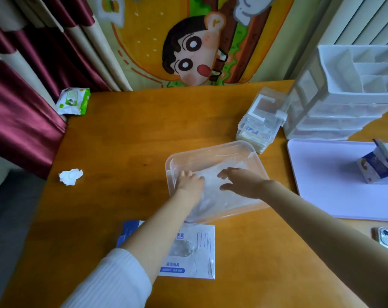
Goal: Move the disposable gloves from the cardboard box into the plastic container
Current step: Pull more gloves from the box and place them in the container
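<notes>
A clear plastic container sits mid-table with a stack of thin translucent disposable gloves lying inside it. My left hand rests on the left part of the stack, fingers bent down onto it. My right hand hovers over or touches the right part, fingers spread and fairly straight. The white and blue cardboard glove box lies flat near the front edge, partly under my left forearm; a few clear gloves show in its opening.
A crumpled tissue lies at left, a wet-wipe pack at the back left. Small clear boxes, a white drawer organiser, a white tray with a small carton and a phone fill the right side.
</notes>
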`<state>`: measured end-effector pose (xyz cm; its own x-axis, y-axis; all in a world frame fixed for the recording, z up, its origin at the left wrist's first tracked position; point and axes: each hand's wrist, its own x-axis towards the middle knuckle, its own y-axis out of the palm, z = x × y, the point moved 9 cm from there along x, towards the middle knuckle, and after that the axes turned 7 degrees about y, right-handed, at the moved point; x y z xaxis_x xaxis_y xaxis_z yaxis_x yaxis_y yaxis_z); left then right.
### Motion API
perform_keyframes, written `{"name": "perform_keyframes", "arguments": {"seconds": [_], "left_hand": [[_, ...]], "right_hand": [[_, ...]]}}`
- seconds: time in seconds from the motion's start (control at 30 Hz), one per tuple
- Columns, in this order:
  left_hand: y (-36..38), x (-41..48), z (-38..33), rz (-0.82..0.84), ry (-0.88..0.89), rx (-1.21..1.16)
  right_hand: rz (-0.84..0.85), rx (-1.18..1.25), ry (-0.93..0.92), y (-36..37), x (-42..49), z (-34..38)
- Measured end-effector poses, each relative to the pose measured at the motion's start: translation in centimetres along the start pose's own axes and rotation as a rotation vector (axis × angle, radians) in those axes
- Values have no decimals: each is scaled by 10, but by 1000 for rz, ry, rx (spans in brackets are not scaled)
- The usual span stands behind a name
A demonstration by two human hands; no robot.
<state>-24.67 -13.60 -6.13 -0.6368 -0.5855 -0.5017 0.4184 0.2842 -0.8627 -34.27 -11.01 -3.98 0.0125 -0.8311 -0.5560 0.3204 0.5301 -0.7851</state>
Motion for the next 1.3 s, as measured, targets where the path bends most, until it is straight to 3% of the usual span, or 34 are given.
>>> {"name": "perform_keyframes", "arguments": {"seconds": [0.2,0.3,0.43,0.53,0.67,0.77,1.03,1.3], "left_hand": [[-57,-72,28,-665,-61,-257],[-50,-112,45,-858,-174,-299],[-1,-144,71,-797,-399,-488],[40,-157,70,-632,-430,-576],[68,-170,52,-503,-381,-468],[88,-170,34,-406,-330,-431],[113,-165,17,-173,-264,-541],[111,-163,16,-156,-275,-538]], "right_hand": [[-489,109,-265,-36,-66,53],[-623,134,-427,-31,-96,82],[-624,13,-656,9,-122,117],[-529,-72,-680,51,-123,124],[-270,-186,-507,96,-106,128],[-188,-252,-362,105,-93,127],[-187,-453,-293,114,-80,138],[-159,-546,-266,123,-74,145]]}}
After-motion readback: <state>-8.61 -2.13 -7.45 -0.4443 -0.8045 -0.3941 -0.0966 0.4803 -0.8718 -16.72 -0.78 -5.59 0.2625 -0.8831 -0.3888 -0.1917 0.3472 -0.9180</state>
